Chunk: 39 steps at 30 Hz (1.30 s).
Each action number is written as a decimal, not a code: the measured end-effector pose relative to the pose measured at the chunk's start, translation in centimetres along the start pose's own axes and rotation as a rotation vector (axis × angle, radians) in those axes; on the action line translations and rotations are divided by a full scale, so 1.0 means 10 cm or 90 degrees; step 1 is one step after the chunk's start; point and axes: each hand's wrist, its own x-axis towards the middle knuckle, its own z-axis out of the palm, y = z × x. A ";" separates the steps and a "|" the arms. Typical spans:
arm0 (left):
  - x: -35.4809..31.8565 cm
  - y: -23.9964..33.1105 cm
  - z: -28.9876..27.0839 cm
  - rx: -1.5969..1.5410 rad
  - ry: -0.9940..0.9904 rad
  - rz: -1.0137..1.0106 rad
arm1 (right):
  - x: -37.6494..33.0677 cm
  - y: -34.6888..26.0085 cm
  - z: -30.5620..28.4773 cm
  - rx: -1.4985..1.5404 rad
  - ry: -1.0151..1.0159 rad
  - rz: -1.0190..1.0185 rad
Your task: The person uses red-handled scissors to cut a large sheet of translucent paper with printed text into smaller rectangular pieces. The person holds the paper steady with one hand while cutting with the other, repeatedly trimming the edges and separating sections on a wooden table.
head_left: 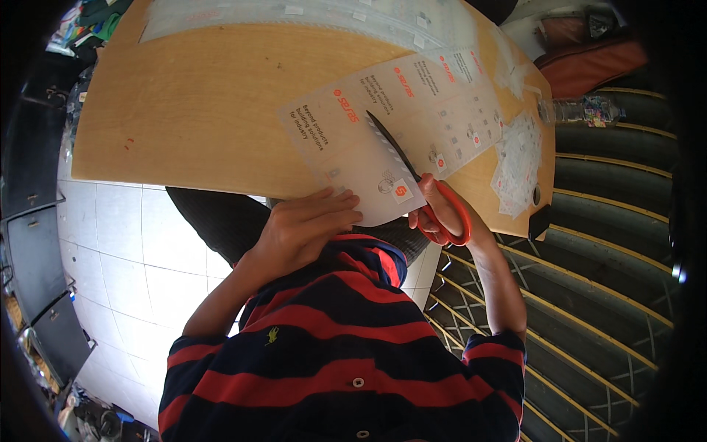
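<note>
Tabletop (184,110), printed sheet (350,158) over its edge, tiled floor (118,258), dark cabinets (35,247)

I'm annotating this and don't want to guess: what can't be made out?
Head view:
Second blade of the red-handled black scissors: covered by the visible blade or the translucent printed plastic sheet.
Thumb of the bare left hand: hidden behind that hand or the sheet.
Far edge of the clear plastic sheeting: cut off by the picture's top.
</note>
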 end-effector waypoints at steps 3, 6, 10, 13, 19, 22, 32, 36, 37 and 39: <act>-0.01 0.01 -0.01 -0.005 -0.001 0.003 | -0.01 -0.06 0.02 0.013 -0.001 -0.007; -0.02 0.04 0.01 -0.011 -0.004 -0.002 | -0.01 -0.17 0.02 0.021 0.002 -0.017; -0.03 0.07 0.02 -0.010 -0.006 -0.004 | 0.07 -0.12 -0.01 -0.019 0.015 -0.037; -0.03 0.07 0.02 -0.007 -0.005 -0.004 | 0.14 0.00 -0.08 -0.038 -0.006 -0.039; -0.04 0.08 -0.03 -0.009 -0.028 -0.008 | 0.13 -0.18 -0.09 -0.054 -0.015 -0.045; -0.04 0.08 -0.02 -0.010 -0.028 -0.015 | 0.16 -0.22 -0.12 -0.070 -0.032 -0.070; -0.05 0.12 -0.04 0.015 -0.032 -0.007 | 0.19 -0.29 -0.04 -0.062 0.019 -0.044; -0.06 0.15 -0.02 0.011 -0.025 -0.007 | 0.18 -0.39 -0.02 -0.092 0.028 -0.009; -0.06 0.15 -0.03 0.011 -0.025 -0.007 | 0.19 -0.41 -0.01 -0.099 0.031 0.001; -0.06 0.14 -0.02 0.023 -0.023 0.005 | 0.21 -0.42 0.01 -0.052 0.040 -0.024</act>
